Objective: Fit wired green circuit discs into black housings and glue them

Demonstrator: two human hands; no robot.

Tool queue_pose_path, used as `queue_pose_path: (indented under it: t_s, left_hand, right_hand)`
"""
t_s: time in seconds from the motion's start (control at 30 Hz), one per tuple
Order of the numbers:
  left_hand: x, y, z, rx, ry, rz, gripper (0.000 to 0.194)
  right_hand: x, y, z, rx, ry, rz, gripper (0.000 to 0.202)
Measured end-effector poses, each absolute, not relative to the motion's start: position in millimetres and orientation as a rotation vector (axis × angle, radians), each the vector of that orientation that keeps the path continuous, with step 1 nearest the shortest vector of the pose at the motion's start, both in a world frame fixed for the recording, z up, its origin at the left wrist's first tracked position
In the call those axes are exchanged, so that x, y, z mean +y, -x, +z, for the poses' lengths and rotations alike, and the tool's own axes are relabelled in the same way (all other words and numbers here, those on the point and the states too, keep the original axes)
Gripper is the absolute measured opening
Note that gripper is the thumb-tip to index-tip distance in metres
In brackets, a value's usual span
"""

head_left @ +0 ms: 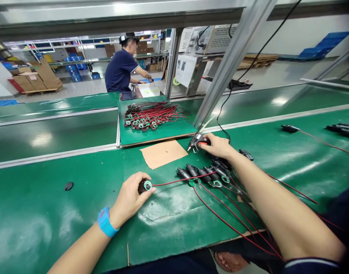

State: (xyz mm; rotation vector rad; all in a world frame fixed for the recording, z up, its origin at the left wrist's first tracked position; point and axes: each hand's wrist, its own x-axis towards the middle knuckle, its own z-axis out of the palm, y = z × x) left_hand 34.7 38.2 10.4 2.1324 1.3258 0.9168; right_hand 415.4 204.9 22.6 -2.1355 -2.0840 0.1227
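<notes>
A black cylindrical part (145, 185) with a green ring at its end and a trailing red wire sits in the left hand (133, 193). The black glue gun (199, 141) is in the right hand (218, 146), nozzle angled down.

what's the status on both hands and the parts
Left hand closed on black part, round green-rimmed face showing. Right hand on glue gun, nozzle by the cardboard piece. Black housings with red wires clustered under right forearm.

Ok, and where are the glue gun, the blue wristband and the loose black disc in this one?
Glue gun (196, 140): head view, on the front of its body.
Blue wristband (104, 220): head view, on its outer face.
Black disc (68, 186): head view, on its upper face.
</notes>
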Motion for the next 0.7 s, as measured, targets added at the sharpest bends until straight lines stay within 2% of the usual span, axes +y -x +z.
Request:
queue_pose_path:
  t_s: [0.13,0.3,0.47,0.57,0.7]
  left_hand:
    - [31.8,-28.6,12.5,1.405,-2.002,0.924,0.019]
    - [36.5,-28.8,10.6,1.436,-1.877,0.952,0.029]
    - [35.3,-26.5,15.1,1.51,-1.772,0.915,0.037]
    - [33.0,-24.3,17.5,1.469,-1.707,0.901,0.04]
    - [30.3,-21.3,20.0,1.413,-1.62,0.922,0.043]
  right_hand:
    - [176.1,-407.2,43.0,-1.991,1.912,0.032,0.046]
    - [141.9,-360.4,56.8,-1.898,1.717,-0.116,0.041]
    - [115.6,-299.4,53.2,-1.838,1.449,-0.072,0.044]
    - [100.1,-275.1,48.5,-1.866,1.292,-0.068,0.033]
    - [83.7,-264.3,42.1,-1.945,1.172,-0.253,0.023]
